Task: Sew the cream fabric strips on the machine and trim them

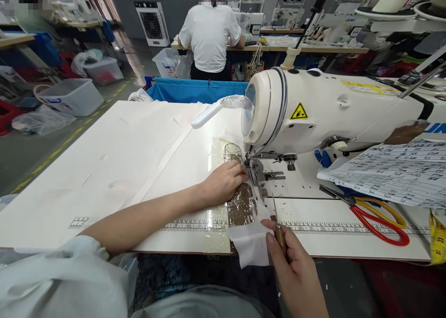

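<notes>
My right hand (292,264) is closed round the wooden handle of an awl (279,238), its thin metal spike pointing up and away. The same hand's thumb and forefinger pinch the edge of a white fabric piece (251,243), which hangs over the table's front edge and runs up toward the needle area. Beside the presser foot (248,162) of the white sewing machine (296,109) rests my left hand (225,182), fingers curled together; its fingertips are partly hidden. Under and around it lies clear and brown tape (240,204) stuck to the table.
Red-and-yellow-handled scissors (376,218) and a written paper sheet (383,174) lie at right, with a yellow tape measure (438,239) at the edge. A ruler strip (313,228) crosses the white table (114,169). Beyond a blue cloth bin (195,90), a person in white (211,36) sits.
</notes>
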Demonstrator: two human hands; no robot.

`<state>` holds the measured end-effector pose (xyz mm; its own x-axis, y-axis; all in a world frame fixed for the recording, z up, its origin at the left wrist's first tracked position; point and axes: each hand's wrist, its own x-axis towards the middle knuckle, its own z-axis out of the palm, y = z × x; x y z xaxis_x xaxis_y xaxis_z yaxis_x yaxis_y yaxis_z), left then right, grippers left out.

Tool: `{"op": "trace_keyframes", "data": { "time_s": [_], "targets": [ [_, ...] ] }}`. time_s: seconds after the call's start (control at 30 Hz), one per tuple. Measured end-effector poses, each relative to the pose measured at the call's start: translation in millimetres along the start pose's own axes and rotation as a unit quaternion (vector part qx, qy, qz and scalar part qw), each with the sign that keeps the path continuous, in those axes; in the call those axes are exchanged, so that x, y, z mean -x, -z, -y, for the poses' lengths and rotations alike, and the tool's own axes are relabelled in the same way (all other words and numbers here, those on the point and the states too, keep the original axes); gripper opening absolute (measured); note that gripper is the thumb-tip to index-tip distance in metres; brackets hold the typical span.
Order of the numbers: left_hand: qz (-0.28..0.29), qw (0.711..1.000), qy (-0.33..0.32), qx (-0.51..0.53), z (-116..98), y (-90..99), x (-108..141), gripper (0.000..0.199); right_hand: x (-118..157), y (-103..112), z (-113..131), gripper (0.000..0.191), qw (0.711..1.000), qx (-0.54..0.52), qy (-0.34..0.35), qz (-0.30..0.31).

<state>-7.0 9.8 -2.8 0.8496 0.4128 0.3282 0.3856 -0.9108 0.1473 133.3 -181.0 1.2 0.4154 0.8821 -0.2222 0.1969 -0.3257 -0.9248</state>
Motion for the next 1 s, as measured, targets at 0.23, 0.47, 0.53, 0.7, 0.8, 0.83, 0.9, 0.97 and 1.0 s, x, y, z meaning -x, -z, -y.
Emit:
{"op": "trace_keyframes", "data": {
  "time_s": [0.23,0.47,0.53,0.7,0.8,0.83,0.9,0.97,1.0],
  "targets": [
    [-0.021,0.999,0.032,-0.003,0.0,2.4,-0.3,0.034,-14.6,-3.3,6.3,0.046,0.998,0.033,0.057,-0.008],
    [-0.001,1.0,-0.028,0.012,0.9,3.2,1.9,0.029,-32.8,0.4,8.9,0.048,0.992,0.082,0.091,0.041],
    [0.0,1.0,-0.02,-0.002,2.0,2.3,1.4,0.029,-38.1,1.7,9.6,0.047,0.988,0.107,0.099,0.06],
    [0.0,1.0,-0.012,-0.028,4.4,0.8,0.8,0.031,-49.2,-1.2,9.4,0.04,0.979,0.132,0.15,0.046],
    [0.007,0.999,-0.002,-0.036,4.4,0.2,0.3,0.032,-53.0,-5.4,9.4,0.036,0.977,0.133,0.165,0.023],
    [0.01,0.999,0.002,-0.04,4.1,0.2,-0.1,0.033,-53.6,-6.6,10.0,0.036,0.977,0.134,0.167,0.02],
    [0.015,0.999,0.011,-0.047,3.5,0.2,-1.1,0.033,-54.3,-8.5,12.0,0.037,0.975,0.139,0.17,0.012],
    [0.016,0.998,0.018,-0.051,2.9,0.0,-2.3,0.034,-54.7,-9.9,14.8,0.037,0.973,0.152,0.174,0.005],
    [0.014,0.998,0.02,-0.051,2.8,-0.3,-2.9,0.035,-54.8,-10.6,16.3,0.037,0.971,0.161,0.176,0.002]
  ]
}}
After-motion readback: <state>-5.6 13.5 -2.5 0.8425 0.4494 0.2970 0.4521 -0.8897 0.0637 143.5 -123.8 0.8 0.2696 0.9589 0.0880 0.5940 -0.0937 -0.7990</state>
